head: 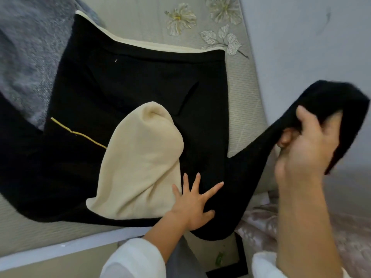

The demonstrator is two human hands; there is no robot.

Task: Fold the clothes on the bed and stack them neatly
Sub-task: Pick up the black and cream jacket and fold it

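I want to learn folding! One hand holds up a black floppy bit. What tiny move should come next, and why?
Probably the right hand should swing the lifted black part across onto the black garment lying on the bed. The left hand presses the garment flat, fingers spread, and that part sticks out sideways past it.

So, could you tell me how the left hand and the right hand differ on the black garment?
The left hand lies flat, fingers spread; the right hand is curled in a grip. The left hand presses the black garment onto the bed; the right hand holds one end raised off it. Both touch the same garment.
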